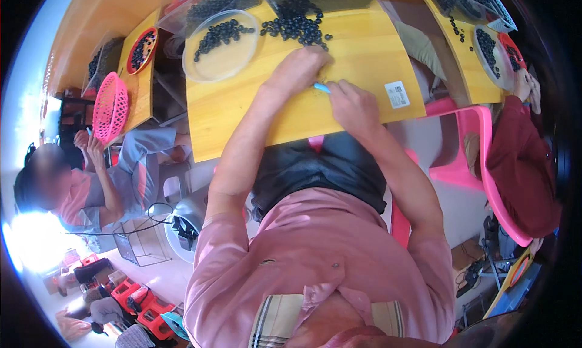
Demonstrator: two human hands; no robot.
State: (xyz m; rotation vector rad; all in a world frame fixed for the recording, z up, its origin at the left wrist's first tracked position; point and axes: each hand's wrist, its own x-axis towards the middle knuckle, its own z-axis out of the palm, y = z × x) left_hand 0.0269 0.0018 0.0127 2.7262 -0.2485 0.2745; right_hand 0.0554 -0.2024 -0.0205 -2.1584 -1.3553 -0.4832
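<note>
The right hand (356,106) is gripping a slim light-blue stick (322,88); what the left hand (303,65) is holding, I cannot tell. Some round black beads (225,34) are lying in the round clear plastic tray (242,60), many remaining loose on the yellow tabletop (291,118).

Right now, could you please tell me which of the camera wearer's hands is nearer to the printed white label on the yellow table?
Right: the right hand is left of the printed white label; the left hand is farther left and farther forward.
</note>
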